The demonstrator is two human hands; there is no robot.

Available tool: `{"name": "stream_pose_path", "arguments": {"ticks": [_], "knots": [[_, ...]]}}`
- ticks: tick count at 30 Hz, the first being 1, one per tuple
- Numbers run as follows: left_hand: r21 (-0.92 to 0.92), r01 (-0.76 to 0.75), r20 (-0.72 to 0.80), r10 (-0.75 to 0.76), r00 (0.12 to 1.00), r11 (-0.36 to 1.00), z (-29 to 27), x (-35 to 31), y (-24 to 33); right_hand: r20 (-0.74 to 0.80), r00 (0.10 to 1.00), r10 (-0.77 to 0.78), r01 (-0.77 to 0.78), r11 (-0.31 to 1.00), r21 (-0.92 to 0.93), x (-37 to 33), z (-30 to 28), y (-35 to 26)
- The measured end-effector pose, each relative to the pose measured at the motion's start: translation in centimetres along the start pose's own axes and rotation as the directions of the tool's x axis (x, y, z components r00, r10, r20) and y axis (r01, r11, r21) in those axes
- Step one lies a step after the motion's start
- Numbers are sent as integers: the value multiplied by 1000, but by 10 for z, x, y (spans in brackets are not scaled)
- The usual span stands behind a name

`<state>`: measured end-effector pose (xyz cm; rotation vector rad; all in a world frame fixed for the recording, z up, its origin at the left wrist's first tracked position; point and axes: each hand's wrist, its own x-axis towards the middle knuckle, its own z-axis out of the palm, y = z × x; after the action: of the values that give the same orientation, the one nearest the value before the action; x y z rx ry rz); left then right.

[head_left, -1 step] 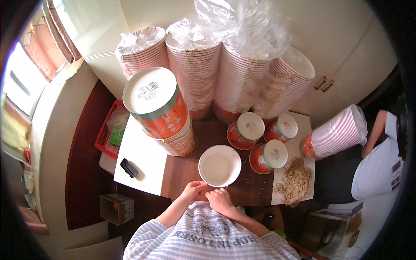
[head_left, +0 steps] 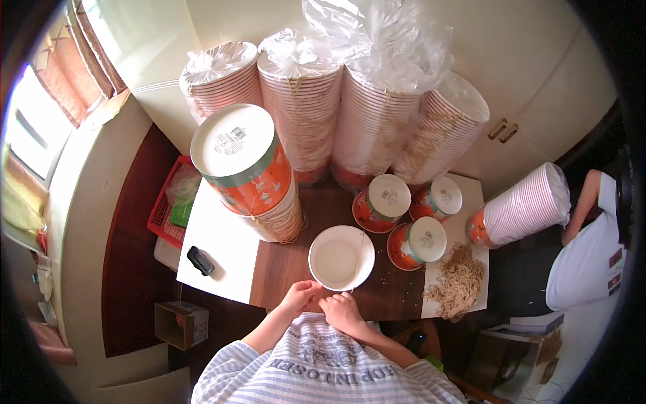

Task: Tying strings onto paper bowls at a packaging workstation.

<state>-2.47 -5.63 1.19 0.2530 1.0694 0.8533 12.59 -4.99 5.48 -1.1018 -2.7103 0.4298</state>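
Observation:
A white paper bucket [head_left: 336,259] stands with its mouth up at the table's near edge, in front of me. A thin beige cord [head_left: 364,259] runs over its right side down toward my fingers. My left hand [head_left: 301,297] is closed in a pinch just below the near rim; what it pinches is too small to make out. Close beside it, my right hand [head_left: 341,312] is closed with fingers curled, and the cord's near end shows at its fingertips. Right of the bucket lies a loose bundle of beige cords [head_left: 457,283].
Upside-down orange buckets [head_left: 409,244] stand to the right. A taller bucket stack [head_left: 259,182], with cords hanging, is at left. Plastic-wrapped stacks [head_left: 380,121] line the back; another wrapped stack [head_left: 525,205] leans at right. A black object [head_left: 200,260] lies at left. A person [head_left: 585,249] is at far right.

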Motion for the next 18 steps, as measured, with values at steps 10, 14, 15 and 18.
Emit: {"name": "stream_pose_path", "arguments": {"ticks": [10,14,15,18], "knots": [[326,-112,-35,131,991,939,4,-5,6,25,997,76,-76,997,-22,1,5,4],[230,-137,-62,155,986,963,3,1,-2,51,997,55,-54,998,-15,1,6,3],[230,-137,-60,155,986,963,3,1,-2,51,997,56,-55,998,-15,1,6,3],[231,-162,-48,178,983,959,6,1,-1,68,997,35,-34,999,-15,0,5,2]]}}
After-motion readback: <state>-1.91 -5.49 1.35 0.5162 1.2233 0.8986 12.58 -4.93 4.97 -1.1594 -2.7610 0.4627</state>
